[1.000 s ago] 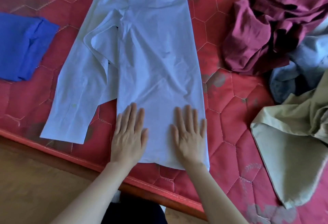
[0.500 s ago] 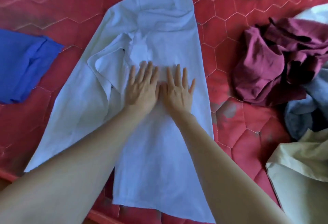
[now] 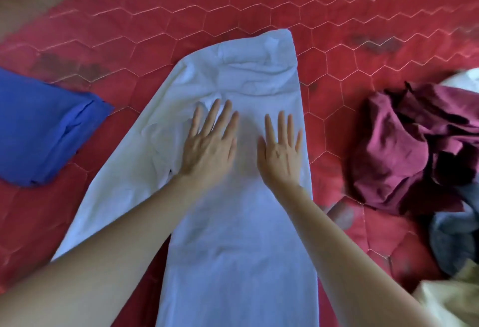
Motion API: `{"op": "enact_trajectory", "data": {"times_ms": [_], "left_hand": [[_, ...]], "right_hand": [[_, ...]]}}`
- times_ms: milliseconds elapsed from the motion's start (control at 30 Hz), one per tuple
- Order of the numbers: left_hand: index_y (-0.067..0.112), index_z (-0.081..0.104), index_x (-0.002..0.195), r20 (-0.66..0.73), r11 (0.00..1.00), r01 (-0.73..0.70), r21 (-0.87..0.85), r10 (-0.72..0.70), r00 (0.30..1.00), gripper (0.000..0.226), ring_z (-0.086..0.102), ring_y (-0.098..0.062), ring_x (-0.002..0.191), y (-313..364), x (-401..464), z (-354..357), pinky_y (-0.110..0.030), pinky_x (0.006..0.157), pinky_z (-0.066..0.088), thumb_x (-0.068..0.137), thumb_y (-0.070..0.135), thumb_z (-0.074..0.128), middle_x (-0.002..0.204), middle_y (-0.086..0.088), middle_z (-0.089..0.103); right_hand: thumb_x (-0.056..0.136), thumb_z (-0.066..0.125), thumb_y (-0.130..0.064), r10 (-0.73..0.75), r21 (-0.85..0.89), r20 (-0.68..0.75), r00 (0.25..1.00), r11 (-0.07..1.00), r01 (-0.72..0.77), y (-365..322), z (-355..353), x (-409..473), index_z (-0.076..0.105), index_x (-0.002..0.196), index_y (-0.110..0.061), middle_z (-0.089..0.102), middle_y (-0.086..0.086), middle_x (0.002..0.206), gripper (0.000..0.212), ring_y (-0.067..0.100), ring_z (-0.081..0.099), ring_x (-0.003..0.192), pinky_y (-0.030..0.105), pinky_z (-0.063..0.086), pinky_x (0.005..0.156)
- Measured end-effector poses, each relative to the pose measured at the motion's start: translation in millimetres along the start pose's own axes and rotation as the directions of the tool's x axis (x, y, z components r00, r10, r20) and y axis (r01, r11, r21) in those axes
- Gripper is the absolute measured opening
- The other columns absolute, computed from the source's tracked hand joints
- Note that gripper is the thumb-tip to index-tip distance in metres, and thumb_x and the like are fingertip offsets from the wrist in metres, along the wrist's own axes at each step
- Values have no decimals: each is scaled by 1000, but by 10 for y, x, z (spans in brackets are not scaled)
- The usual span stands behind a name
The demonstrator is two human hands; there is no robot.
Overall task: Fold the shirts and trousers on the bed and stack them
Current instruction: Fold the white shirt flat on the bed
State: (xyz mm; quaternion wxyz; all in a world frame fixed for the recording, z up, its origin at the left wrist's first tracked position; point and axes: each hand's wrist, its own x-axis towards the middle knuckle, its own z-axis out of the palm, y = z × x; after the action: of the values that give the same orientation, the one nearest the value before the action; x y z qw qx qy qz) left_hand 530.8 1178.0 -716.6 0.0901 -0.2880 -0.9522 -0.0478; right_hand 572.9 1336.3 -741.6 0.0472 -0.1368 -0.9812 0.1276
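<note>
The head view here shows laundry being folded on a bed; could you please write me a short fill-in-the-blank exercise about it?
1. Both hands, the left hand and the right hand, press flat on the pale ____ shirt.
2. The folded blue garment lies to the ____ of that shirt.
3. The crumpled heap on the right is topped by a ____ garment.
4. The quilted mattress is ____ in colour.

Missing words: blue; left; maroon; red

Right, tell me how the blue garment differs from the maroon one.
The blue garment is folded into a flat, tidy bundle; the maroon garment lies crumpled in a loose heap. The blue garment sits alone left of the white shirt; the maroon garment sits to its right, against a pile of other clothes. Both rest on the red quilted bed, untouched by either hand.
</note>
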Motion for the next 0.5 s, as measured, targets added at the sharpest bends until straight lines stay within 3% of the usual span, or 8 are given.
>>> {"op": "enact_trajectory", "data": {"times_ms": [100, 200, 267, 367, 500], "left_hand": [[9, 38, 147, 84, 999, -19, 44, 15, 996, 49, 23, -27, 146, 0, 577, 170, -50, 118, 10, 99, 23, 35, 156, -10, 31], [15, 25, 152, 212, 995, 86, 57, -96, 973, 55, 10, -24, 149, -217, 745, 491, -48, 118, -5, 102, 35, 28, 160, -7, 19], [17, 27, 152, 219, 989, 145, 37, -150, 964, 59, 15, -27, 148, -408, 613, 642, -49, 118, 1, 100, 43, 26, 160, -9, 20], [15, 34, 150, 176, 980, 196, -33, -187, 966, 66, 23, -32, 145, -591, 344, 650, -47, 118, 10, 93, 45, 17, 156, -16, 28], [13, 30, 150, 282, 987, 156, -41, -139, 949, 71, 21, -30, 147, -725, 109, 377, -47, 118, 9, 92, 48, 10, 157, -16, 25]], "right_hand": [[102, 29, -32, -58, -34, 11, 998, 998, 58, -226, 77, 781, 20, 153, -24, 8, 7, 162, 52, 25, -1, 149, 49, -3, 119], [103, 23, -40, -101, -103, 142, 985, 988, 116, -148, 246, 1165, 13, 153, -31, 2, 2, 163, 52, 21, -7, 149, 53, -6, 117], [101, 18, -48, -64, -83, 200, 978, 993, 82, 53, 348, 1137, 9, 153, -35, -1, -1, 163, 54, 21, -7, 149, 54, -5, 117], [99, 15, -53, 37, -105, 123, 992, 994, -24, 433, 370, 893, 6, 153, -36, 1, 0, 163, 57, 21, -4, 149, 50, -3, 118], [101, 16, -50, 157, -143, 218, 963, 981, -128, 573, 185, 717, 1, 154, -33, -4, 2, 163, 58, 22, -9, 149, 49, -6, 119]]}}
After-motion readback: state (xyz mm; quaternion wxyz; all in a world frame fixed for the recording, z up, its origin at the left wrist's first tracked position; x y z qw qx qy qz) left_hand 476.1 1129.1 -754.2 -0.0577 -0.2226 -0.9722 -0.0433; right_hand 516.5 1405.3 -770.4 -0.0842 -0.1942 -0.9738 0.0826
